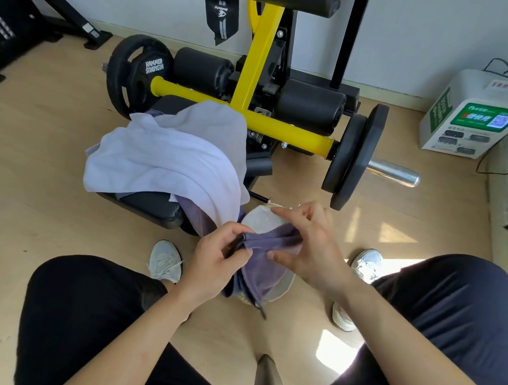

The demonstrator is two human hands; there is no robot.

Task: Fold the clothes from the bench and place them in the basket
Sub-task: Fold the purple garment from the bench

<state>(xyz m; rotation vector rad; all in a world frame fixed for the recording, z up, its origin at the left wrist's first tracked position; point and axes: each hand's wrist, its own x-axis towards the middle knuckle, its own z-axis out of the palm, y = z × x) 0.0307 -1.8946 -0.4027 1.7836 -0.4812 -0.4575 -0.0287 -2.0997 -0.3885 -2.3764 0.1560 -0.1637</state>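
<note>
Purple garment (264, 259): held stretched between both hands, just above the basket (260, 217) on the floor, on the near right side of the bench (146, 205).

Left hand (220, 259): pinched the dark-edged end between thumb and fingertips.

Right hand (307, 245): gripped the other end, with cloth bunched in the fork of thumb and forefinger. Forefinger stuck out to the left, other fingers curled.

Looked like mid-fold, not yet placing: bunched and hanging down into the basket rather than lying flat. Couldn't tell how many folds were already in.

Next move, best guess:
- Needed to bring the two ends together and take up the slack.
- Then needed to lower it straight down into the basket. Short drop, low risk.
- Needed to tuck in the hanging tail with the dark cord at the near edge, or risk it trailing over the rim.

Left on the bench: pale garment (170, 154) draped over it, far left of the hands, plus another purple piece (197, 213) showing under its near right edge. Judged the task early to middle.
</note>
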